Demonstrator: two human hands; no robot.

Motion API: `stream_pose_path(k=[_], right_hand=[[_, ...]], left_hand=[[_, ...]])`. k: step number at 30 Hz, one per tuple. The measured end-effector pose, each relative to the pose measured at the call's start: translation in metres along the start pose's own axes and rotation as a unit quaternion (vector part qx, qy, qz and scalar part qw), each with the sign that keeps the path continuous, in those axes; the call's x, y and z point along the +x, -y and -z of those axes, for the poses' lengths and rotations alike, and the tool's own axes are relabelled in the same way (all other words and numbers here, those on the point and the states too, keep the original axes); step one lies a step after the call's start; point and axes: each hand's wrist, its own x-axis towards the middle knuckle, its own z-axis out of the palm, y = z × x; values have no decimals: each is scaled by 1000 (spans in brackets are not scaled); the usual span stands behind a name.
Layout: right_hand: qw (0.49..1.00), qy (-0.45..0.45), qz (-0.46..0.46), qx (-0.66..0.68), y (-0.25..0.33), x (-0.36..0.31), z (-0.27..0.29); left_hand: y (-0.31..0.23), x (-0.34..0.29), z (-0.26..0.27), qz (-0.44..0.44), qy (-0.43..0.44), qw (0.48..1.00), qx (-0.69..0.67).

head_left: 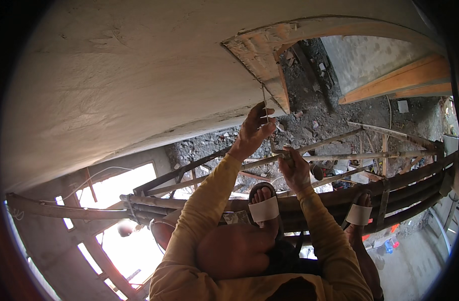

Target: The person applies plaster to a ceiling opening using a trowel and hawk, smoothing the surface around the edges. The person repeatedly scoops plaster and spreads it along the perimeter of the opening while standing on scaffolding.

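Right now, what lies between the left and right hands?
In the head view, a thin bent stem from the right hand and, beyond it, rubble and a pole.

Left hand (253,131) reaches beyond curled right hand (295,173).

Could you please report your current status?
Left hand at the thin line by the wooden frame. Right hand gripping a small object, type unclear. Poles crossing below the hands.

Left hand (253,129) lies between the wall (164,90) and the right hand (294,170).
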Motion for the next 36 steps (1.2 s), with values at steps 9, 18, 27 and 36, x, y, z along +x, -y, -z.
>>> stream_pose_path(k=[9, 18, 27, 36], right_hand=[[999, -23, 28, -26, -13, 2, -4], [999, -28, 22, -18, -33, 0, -9], [999, -14, -11, -30, -35, 1, -10], [999, -18, -17, -32, -39, 2, -10]], left_hand=[[11, 4, 0, -6, 2, 1000, 14], [20, 7, 0, 8, 5, 1000, 4], [47, 14, 8, 34, 1, 999, 38], [50, 16, 8, 53, -1, 997, 52]])
